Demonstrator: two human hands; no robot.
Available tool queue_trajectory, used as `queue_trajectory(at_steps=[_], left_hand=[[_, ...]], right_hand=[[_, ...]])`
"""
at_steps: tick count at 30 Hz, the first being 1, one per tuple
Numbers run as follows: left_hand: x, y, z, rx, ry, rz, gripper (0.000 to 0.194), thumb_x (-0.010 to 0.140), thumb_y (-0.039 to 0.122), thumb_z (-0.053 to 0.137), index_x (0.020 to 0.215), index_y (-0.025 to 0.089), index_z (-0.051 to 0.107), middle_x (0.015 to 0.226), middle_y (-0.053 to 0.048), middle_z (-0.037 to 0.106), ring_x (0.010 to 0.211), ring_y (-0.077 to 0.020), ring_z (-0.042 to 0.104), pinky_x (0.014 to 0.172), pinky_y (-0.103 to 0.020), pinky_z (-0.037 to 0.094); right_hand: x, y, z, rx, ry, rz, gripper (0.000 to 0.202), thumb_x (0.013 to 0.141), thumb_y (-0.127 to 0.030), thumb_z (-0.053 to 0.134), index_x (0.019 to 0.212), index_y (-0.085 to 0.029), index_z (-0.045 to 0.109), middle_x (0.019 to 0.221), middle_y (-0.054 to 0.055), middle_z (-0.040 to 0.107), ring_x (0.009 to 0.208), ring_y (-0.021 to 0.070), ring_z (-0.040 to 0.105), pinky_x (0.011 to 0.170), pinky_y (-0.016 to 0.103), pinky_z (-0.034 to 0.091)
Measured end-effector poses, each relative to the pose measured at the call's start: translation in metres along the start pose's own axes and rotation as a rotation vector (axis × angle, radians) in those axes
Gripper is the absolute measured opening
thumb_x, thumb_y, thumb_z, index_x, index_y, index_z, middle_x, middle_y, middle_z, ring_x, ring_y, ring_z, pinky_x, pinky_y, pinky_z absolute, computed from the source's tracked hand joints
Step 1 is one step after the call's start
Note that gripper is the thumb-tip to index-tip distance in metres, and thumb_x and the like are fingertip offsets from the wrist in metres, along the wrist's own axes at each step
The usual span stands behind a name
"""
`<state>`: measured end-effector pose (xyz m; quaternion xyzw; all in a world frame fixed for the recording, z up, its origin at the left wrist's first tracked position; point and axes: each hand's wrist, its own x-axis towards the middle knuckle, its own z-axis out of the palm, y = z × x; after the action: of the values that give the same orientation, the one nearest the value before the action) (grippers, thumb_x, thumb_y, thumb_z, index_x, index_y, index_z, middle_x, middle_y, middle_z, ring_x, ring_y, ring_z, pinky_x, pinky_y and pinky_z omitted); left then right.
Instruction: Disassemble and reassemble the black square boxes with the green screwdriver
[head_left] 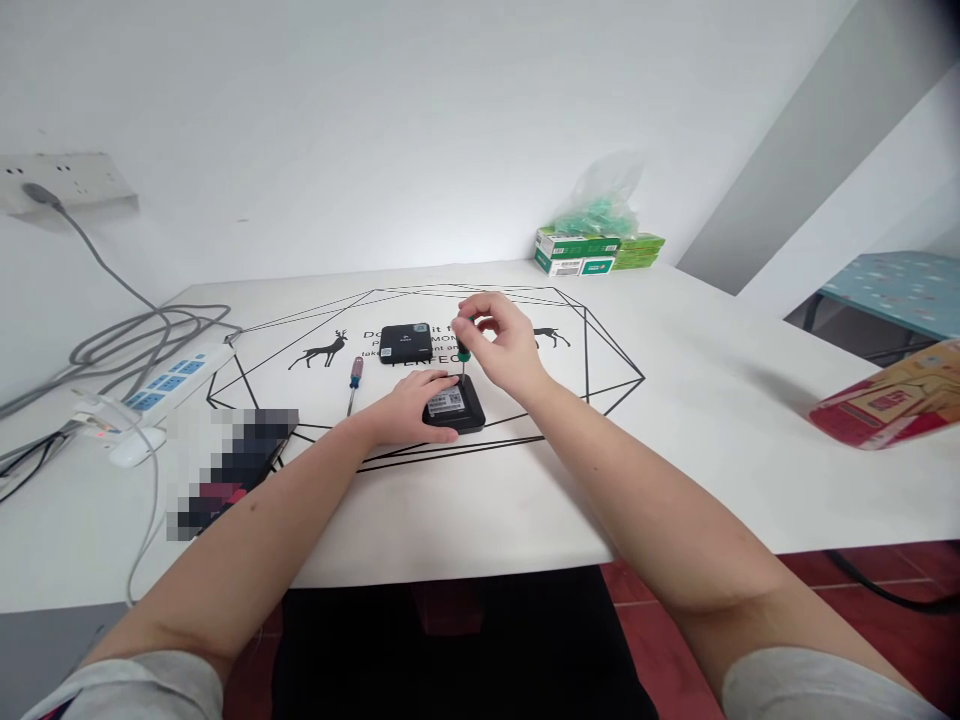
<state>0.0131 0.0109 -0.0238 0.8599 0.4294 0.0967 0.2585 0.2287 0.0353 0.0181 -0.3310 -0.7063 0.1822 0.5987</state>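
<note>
A white, black-patterned worktop [720, 430] carries everything. Near the middle of its pattern are the person's two hands: the left hand [412, 408] clasps a black case [463, 405] from its left side, thumb along the near edge and fingers toward the far one, while the right hand [506, 345] pinches a green-handled screwdriver [463, 353] from above. The case lies flat, labelled side up. Beyond it, a little left and apart, sits a second black box [406, 343]. Slimmer still, a spare screwdriver [355, 375] lies loose left of that box. The held one stands nearly upright, its tip at the case's far part. Turning a screw seems the step in hand, though no screw can be made out; the next move calls for steady downward pressure, an upright shaft and a case kept from twisting.
</note>
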Motion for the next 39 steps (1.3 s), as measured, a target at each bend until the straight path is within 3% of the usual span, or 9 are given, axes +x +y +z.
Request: queue_trajectory(at_steps=[4, 12, 17, 22, 25, 30, 33, 39], left_hand=[[0.0, 0.0, 0.0, -0.002, 0.01, 0.004, 0.101, 0.081, 0.069, 0.08, 0.168, 0.032, 0.044, 0.179, -0.008, 0.03, 0.166, -0.0432, 0.023, 0.134, -0.059, 0.027], [0.0, 0.002, -0.001, -0.012, 0.009, -0.007, 0.101, 0.081, 0.068, 0.08, 0.168, 0.032, 0.044, 0.179, -0.009, 0.031, 0.165, -0.0428, 0.024, 0.134, -0.058, 0.028], [-0.001, 0.005, -0.002, -0.001, -0.006, -0.013, 0.101, 0.081, 0.067, 0.08, 0.168, 0.031, 0.043, 0.178, -0.01, 0.032, 0.165, -0.0419, 0.025, 0.134, -0.058, 0.027], [-0.001, 0.007, -0.003, 0.014, -0.027, -0.028, 0.103, 0.083, 0.068, 0.078, 0.17, 0.029, 0.04, 0.179, -0.011, 0.029, 0.165, -0.0404, 0.024, 0.134, -0.056, 0.026], [-0.001, 0.004, -0.002, 0.009, -0.018, -0.019, 0.103, 0.083, 0.068, 0.078, 0.17, 0.029, 0.04, 0.179, -0.01, 0.028, 0.165, -0.0408, 0.023, 0.134, -0.057, 0.026], [0.001, -0.002, 0.001, -0.001, 0.006, 0.021, 0.102, 0.083, 0.07, 0.079, 0.169, 0.029, 0.043, 0.179, -0.011, 0.031, 0.165, -0.0421, 0.023, 0.134, -0.058, 0.026], [0.002, -0.003, 0.001, 0.004, 0.001, 0.028, 0.103, 0.083, 0.071, 0.079, 0.169, 0.029, 0.043, 0.179, -0.011, 0.029, 0.166, -0.0419, 0.021, 0.135, -0.057, 0.024], [0.001, 0.0, 0.0, 0.015, -0.001, 0.023, 0.103, 0.083, 0.07, 0.077, 0.17, 0.028, 0.041, 0.18, -0.011, 0.029, 0.166, -0.0407, 0.022, 0.135, -0.055, 0.024]], right_hand=[[-0.002, 0.002, 0.005, -0.048, 0.028, 0.072, 0.027, 0.082, -0.038, 0.081, 0.097, -0.027, 0.061, 0.107, 0.004, 0.076, 0.09, 0.0212, 0.07, 0.084, 0.043, 0.063], [-0.008, 0.005, 0.004, 0.013, -0.084, 0.087, 0.025, 0.098, -0.027, 0.053, 0.122, -0.027, 0.061, 0.12, 0.007, 0.077, 0.107, 0.022, 0.076, 0.096, 0.045, 0.064], [-0.006, 0.005, 0.0, -0.133, -0.087, -0.134, 0.033, 0.098, -0.016, 0.043, 0.116, -0.026, 0.068, 0.131, 0.011, 0.07, 0.127, 0.026, 0.067, 0.109, 0.051, 0.057], [-0.003, 0.007, -0.001, -0.207, -0.042, -0.183, 0.039, 0.096, -0.009, 0.041, 0.11, -0.028, 0.071, 0.11, 0.009, 0.062, 0.11, 0.0256, 0.065, 0.099, 0.05, 0.058], [-0.002, 0.005, -0.001, -0.18, -0.056, -0.183, 0.035, 0.092, -0.008, 0.044, 0.107, -0.026, 0.068, 0.11, 0.009, 0.065, 0.105, 0.0247, 0.065, 0.093, 0.047, 0.058], [-0.003, -0.003, 0.001, -0.095, -0.061, -0.013, 0.012, 0.093, -0.025, 0.057, 0.104, -0.026, 0.06, 0.112, 0.006, 0.075, 0.099, 0.0232, 0.069, 0.085, 0.044, 0.058], [-0.004, -0.006, 0.003, -0.075, -0.06, 0.093, 0.029, 0.087, -0.038, 0.075, 0.104, -0.028, 0.054, 0.113, 0.004, 0.079, 0.099, 0.0241, 0.072, 0.087, 0.045, 0.059], [-0.002, 0.003, 0.003, 0.02, -0.06, 0.185, 0.024, 0.091, -0.029, 0.062, 0.111, -0.03, 0.049, 0.123, 0.007, 0.078, 0.107, 0.026, 0.076, 0.092, 0.049, 0.06]])
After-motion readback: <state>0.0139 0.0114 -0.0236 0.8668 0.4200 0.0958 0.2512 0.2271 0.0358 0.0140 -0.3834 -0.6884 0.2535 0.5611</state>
